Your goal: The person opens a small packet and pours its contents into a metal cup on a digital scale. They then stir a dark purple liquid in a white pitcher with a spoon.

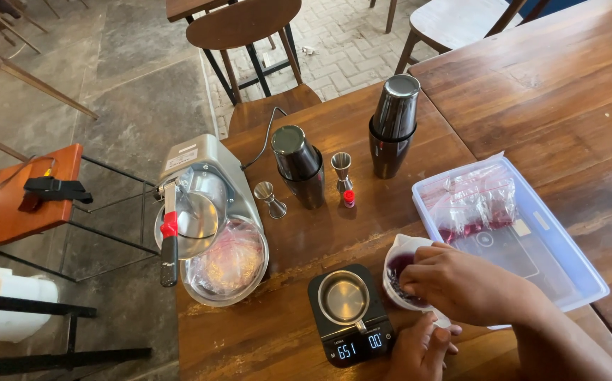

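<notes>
My scale's dark screen [354,348] glows pale blue at six o'clock. A clear bag [472,201] of red contents lies at three o'clock. A white label [181,158] sits on the grey machine at nine.

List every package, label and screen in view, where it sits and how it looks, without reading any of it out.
Scale screen: front edge of the black scale, dark strip, pale blue digits.
Label: on top of the grey machine, small white rectangle.
Plastic bags: in the clear tray's far end, transparent, dark red contents.
</notes>
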